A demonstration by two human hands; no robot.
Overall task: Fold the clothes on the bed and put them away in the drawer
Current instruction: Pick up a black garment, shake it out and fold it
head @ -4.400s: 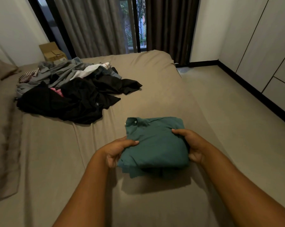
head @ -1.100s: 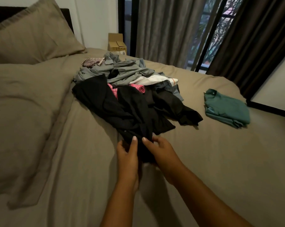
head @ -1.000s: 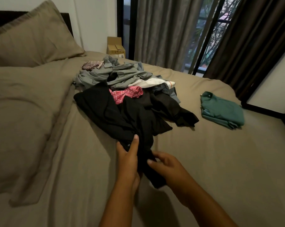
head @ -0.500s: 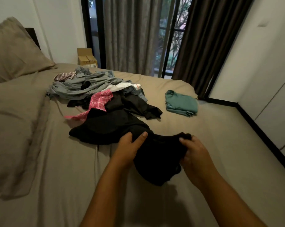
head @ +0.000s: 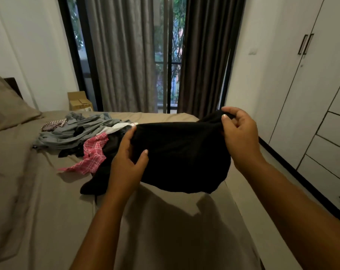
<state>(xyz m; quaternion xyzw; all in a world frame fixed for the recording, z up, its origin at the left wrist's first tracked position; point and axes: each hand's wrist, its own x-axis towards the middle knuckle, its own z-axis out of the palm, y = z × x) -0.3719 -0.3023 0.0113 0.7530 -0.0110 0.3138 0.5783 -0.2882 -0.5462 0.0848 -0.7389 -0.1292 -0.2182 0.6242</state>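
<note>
A black garment (head: 182, 156) hangs in the air above the bed (head: 165, 230), stretched between both hands. My left hand (head: 126, 164) grips its left edge and my right hand (head: 237, 133) pinches its upper right corner. Behind it on the bed lies a pile of unfolded clothes: grey pieces (head: 75, 129), a pink checked cloth (head: 91, 154), a white piece (head: 116, 127) and more black fabric (head: 99, 180). The folded green shirt is hidden behind the held garment.
A white wardrobe with drawers (head: 329, 133) lines the right wall, across a strip of floor. A pillow (head: 7, 108) lies at the left. A cardboard box (head: 79, 102) stands beyond the bed, in front of curtains (head: 126, 55) and a window.
Both hands have lifted the black garment off the bed and spread it apart in the air. The view has tilted up toward the window.
</note>
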